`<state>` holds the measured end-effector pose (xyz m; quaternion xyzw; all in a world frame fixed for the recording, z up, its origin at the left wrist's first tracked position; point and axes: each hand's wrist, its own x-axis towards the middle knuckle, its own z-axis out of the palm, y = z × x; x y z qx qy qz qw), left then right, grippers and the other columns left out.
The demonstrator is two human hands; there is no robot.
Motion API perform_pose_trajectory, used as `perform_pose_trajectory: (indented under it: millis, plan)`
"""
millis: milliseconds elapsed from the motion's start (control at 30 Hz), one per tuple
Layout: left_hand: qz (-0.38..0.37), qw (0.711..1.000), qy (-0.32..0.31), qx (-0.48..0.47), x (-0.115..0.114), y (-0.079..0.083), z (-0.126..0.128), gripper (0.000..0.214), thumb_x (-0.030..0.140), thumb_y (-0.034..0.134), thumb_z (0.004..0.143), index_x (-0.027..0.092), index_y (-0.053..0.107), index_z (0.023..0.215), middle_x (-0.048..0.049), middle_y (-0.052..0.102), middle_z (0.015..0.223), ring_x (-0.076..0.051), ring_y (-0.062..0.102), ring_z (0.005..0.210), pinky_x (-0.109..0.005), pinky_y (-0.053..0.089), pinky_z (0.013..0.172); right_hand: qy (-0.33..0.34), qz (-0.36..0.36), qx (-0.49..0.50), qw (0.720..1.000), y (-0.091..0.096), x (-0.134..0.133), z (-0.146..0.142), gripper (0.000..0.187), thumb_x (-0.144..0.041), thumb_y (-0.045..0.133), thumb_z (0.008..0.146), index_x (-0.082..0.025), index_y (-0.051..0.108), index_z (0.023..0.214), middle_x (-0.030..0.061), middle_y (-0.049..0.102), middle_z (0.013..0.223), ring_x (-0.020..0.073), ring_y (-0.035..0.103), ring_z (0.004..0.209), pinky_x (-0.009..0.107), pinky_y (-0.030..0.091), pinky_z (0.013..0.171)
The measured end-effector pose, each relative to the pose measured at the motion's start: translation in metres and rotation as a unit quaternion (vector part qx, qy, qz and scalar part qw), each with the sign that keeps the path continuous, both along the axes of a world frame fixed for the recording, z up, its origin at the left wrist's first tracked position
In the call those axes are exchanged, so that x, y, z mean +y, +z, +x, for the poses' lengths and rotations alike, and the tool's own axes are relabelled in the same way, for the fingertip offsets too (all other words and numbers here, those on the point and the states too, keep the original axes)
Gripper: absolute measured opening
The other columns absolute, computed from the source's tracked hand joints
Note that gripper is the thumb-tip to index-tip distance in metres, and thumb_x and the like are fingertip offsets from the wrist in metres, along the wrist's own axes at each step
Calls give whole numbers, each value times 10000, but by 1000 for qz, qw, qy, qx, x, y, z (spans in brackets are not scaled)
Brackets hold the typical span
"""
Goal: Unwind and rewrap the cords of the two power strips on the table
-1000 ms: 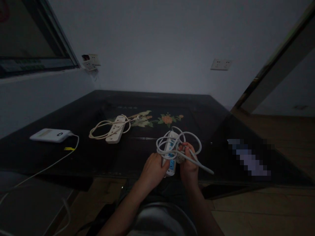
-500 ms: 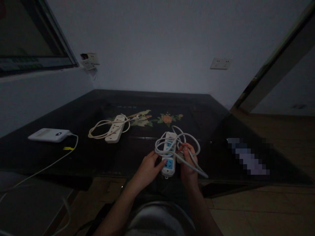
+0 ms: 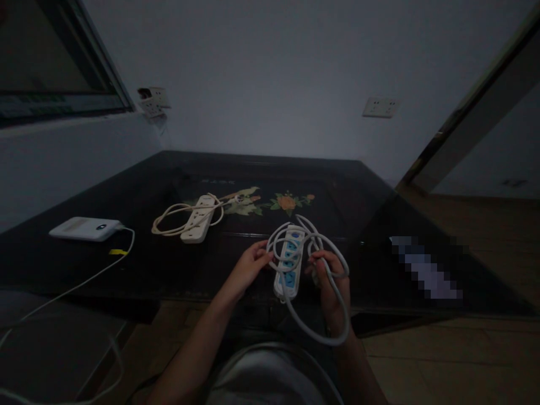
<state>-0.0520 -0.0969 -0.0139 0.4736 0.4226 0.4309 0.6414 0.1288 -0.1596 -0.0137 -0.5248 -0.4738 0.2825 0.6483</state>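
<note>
A white power strip with blue socket faces (image 3: pixel 289 279) lies near the table's front edge, its grey-white cord (image 3: pixel 323 341) looped loosely over it. On the strip's left, my left hand (image 3: pixel 248 268) pinches the cord loops between thumb and fingers. My right hand (image 3: pixel 334 287), to the right of the strip, is closed around the cord. One long loop hangs from there down past the table edge, toward my lap. The plug end is hidden or too dark to make out by the right hand.
A second, cream power strip (image 3: pixel 197 228) with its cord coiled over it lies to the left. Farther left is a white box-like device (image 3: pixel 85 229) with a cable and yellow tag (image 3: pixel 117 252). A blurred-out item (image 3: pixel 426 270) lies at right. Wall sockets (image 3: pixel 380 107) are behind the dark table (image 3: pixel 261 163).
My left hand has moved off the strip's body up to the cord loops. My right hand has shifted slightly right, and a cord loop now hangs lower in front.
</note>
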Motion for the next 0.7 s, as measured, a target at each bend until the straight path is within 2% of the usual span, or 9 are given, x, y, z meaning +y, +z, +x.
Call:
perform_pose_trajectory:
  millis: [167,333,467,600,700]
  plan:
    - [-59,994,31,-84,-1,3,-4,536,262,711,720,136,521,1205,15,603,737,-126,624,654,-296,548,664,-9,-46,-52,998,1,-6,23,245,-420,548,863,-216,638,964,2,606,732,119,534,588,231,422,538]
    - [-43,989,85,-111,4,10,-16,496,248,707,720,173,551,1185,37,565,719,-105,604,629,-280,564,623,-45,-53,-91,993,4,-5,61,245,-382,605,806,-207,653,970,24,641,793,145,552,634,249,422,563]
    - [-12,994,89,-61,12,9,-26,433,293,712,704,157,586,1094,35,574,699,-101,583,586,-287,561,610,-72,-47,-176,981,7,3,84,225,-353,598,772,-190,677,906,58,674,864,201,605,760,304,455,679]
    - [26,996,84,15,17,1,-32,417,347,696,706,162,592,1064,18,596,753,-118,600,622,-276,546,606,-99,-46,-253,961,8,15,94,257,-374,553,782,-179,675,897,81,685,877,222,615,777,341,463,726]
    - [69,989,89,96,18,-5,-33,387,359,662,726,164,608,1055,6,587,777,-124,581,640,-249,527,557,-86,-49,-282,954,5,22,99,282,-355,518,795,-179,678,946,101,694,939,240,632,833,366,473,763]
